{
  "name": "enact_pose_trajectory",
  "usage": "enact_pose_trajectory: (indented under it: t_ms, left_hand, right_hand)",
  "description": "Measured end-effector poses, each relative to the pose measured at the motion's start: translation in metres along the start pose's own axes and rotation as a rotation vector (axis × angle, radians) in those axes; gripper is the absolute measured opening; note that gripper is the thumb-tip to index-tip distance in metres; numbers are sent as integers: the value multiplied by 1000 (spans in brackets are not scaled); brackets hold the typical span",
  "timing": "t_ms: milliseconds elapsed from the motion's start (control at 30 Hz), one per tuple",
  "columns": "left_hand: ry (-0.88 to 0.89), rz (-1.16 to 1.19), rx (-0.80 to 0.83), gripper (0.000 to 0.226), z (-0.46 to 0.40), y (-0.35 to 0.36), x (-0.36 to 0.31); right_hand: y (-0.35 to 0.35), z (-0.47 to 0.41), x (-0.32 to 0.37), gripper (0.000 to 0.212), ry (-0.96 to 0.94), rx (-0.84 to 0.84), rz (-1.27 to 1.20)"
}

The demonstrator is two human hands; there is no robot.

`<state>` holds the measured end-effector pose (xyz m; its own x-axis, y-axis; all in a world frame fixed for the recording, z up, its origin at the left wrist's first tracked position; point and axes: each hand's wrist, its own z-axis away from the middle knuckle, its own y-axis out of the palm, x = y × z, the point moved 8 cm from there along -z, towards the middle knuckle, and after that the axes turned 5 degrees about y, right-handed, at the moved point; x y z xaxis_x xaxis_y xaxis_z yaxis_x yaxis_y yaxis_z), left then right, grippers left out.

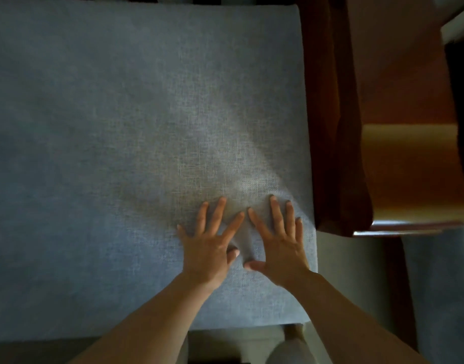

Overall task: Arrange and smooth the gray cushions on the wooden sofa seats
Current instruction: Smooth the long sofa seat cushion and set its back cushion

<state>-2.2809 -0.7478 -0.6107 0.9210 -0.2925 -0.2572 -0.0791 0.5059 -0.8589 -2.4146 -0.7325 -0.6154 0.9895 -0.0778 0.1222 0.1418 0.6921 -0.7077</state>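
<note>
Gray cushion [136, 132] flat on seat under both hands | left hand [208, 241], right hand [278, 244] side by side, fingers spread, pressing near-right corner | fabric beyond hands looks smooth | wooden armrest [338, 127] just right | judged: smoothing nearly done here, other seats unseen

Cushion [120, 127] lies flat on the seat, filling most of the view. Armrest [338, 127] runs along its right edge, touching it. Left hand [209, 245] and right hand [278, 248] rest palm-down side by side on the cushion near its front right corner, index fingertips nearly touching. Floor [351, 271] lies in front of the armrest, right of the cushion's front corner.
</note>
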Motion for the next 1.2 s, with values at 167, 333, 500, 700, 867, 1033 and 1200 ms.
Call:
enact_pose_trajectory:
  t_ms: [167,333,500,700,867,1033,1200]
  left_hand:
    - [-96,-70,-115,91,3,4,-4]
    - [-420,69,-145,78,18,25,-29]
    - [-557,186,-105,66,30,36,-53]
    - [-528,161,-170,66,62,52,-60]
    - [-496,159,-392,69,88,87,-73]
    - [-551,127,-533,62,95,108,-91]
    - [-588,112,-577,58,91,116,-93]
  right_hand:
    - [-8,-10,-3,117,-124,5,55]
    - [-10,-10,-8,104,-221,-49,83]
    - [-8,-10,-9,97,-262,-112,60]
    - [-1,3,-27,85,-358,-177,144]
    - [41,34,-41,78,-415,-257,151]
    - [64,40,-49,68,-476,-423,122]
    - [66,39,-51,67,-541,-500,136]
